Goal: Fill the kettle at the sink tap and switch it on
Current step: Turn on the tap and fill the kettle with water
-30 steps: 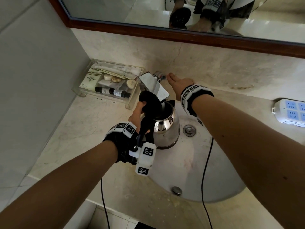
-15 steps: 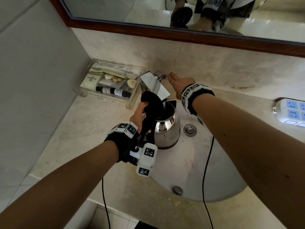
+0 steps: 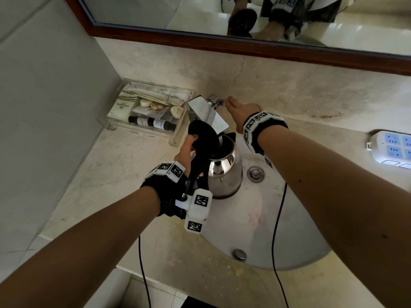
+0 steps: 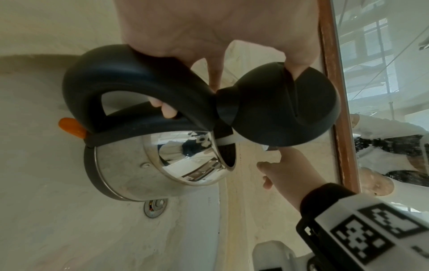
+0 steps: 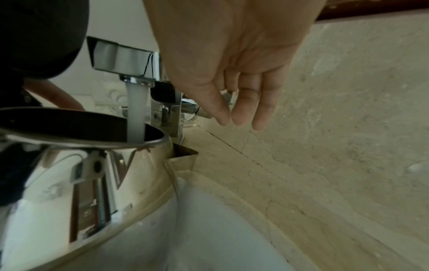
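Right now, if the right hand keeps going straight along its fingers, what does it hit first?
Most likely the tap's lever: the right hand points at it with straight fingers, and the tips sit right at it. Whether they already touch is unclear. Beyond it is the marble backsplash.

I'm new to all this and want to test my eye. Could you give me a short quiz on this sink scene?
1. True or false: water runs from the tap into the kettle.
2. Which hand grips the kettle's handle? A) left B) right C) neither
3. Fill in: the kettle's lid is ____.

Key
1. True: a stream falls into the mouth.
2. A: the left hand holds it; the right hand hangs open by the tap lever.
3. Open, tipped back.
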